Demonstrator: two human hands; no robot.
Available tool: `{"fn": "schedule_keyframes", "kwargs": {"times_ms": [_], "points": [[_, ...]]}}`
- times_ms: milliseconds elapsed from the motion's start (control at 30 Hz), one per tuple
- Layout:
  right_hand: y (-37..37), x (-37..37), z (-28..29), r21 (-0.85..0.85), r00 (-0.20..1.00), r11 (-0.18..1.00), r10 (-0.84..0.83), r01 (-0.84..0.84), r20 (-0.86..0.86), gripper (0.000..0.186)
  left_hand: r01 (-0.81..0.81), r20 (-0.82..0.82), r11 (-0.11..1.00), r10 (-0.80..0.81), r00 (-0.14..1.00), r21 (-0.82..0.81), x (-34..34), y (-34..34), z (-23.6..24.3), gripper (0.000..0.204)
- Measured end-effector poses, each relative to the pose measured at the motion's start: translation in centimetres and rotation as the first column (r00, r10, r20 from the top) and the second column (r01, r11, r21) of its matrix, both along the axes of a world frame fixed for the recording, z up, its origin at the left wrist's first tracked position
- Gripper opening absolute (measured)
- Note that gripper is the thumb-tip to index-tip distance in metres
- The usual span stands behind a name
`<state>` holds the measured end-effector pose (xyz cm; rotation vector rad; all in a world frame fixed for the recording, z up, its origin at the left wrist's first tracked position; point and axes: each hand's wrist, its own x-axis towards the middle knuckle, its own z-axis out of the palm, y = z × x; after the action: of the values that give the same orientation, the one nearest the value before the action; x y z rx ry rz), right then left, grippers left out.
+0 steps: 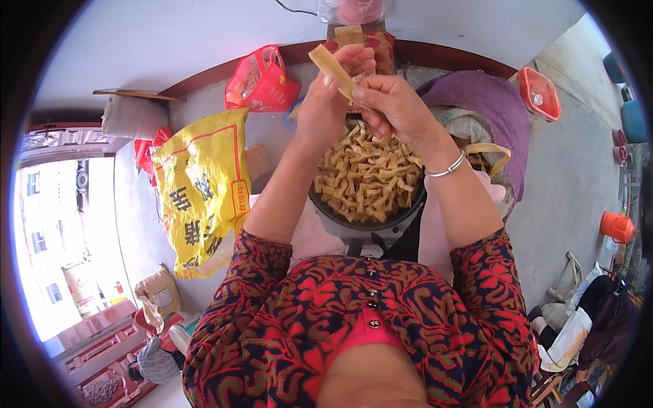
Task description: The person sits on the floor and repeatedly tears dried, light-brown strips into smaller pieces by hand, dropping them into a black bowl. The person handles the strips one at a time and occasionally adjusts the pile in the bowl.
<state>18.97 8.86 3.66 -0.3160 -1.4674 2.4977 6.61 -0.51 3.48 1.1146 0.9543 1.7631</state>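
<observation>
In front of my chest, both hands hold a flat, pale tan strip (328, 62) raised at a slant. My left hand (320, 112) is closed on its middle, the thumb along it and the other fingers partly extended behind. With thumb and fingers, my right hand (398, 102) pinches the strip's lower end; a silver bangle circles that wrist. Below the hands, a round dark basin (333, 216) holds a heap of short, folded tan pieces (371, 177). Another tan piece (349, 34) shows just beyond my left fingers. What the strip is made of cannot be told.
To the left lie a yellow printed sack (204, 190) and a red bag (264, 85). On the right, a purple cloth (503, 115) drapes beside a pale bag, with a loose tan strip (493, 151) near it. A red plastic basket (539, 95) stands beyond, by the wall.
</observation>
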Motion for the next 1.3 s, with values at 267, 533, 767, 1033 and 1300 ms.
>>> {"fn": "schedule_keyframes", "kwargs": {"times_ms": [267,533,767,1033,1300], "points": [[-0.4,-1.3,-1.0,0.031,0.99,0.999,0.02,-0.025,0.142,0.024,-0.001,0.656,1.0,0.005,0.755,-0.007,-2.4,1.5,-0.4,0.031],[-0.3,-0.8,0.8,0.306,0.979,0.942,0.085,-0.14,0.185,0.026,-0.467,0.38,0.858,0.514,0.769,-0.215,-5.0,-0.3,0.3,0.036],[-2.4,-2.1,-2.3,0.682,0.925,0.632,-0.323,0.368,-0.2,0.019,-0.529,-0.338,0.848,0.509,0.792,0.037,-0.7,-0.5,-2.4,0.044],[-1.2,-2.4,-4.4,0.744,0.888,0.579,-0.458,0.333,-0.041,0.02,-0.237,-0.323,0.906,0.12,0.939,-0.352,-0.7,-0.7,-2.6,0.033],[-0.9,-0.9,-2.2,-0.207,0.995,0.974,-0.074,0.087,0.07,0.028,-0.317,-0.281,0.915,0.244,0.928,-0.25,-1.3,-1.1,-2.2,0.025]]}}
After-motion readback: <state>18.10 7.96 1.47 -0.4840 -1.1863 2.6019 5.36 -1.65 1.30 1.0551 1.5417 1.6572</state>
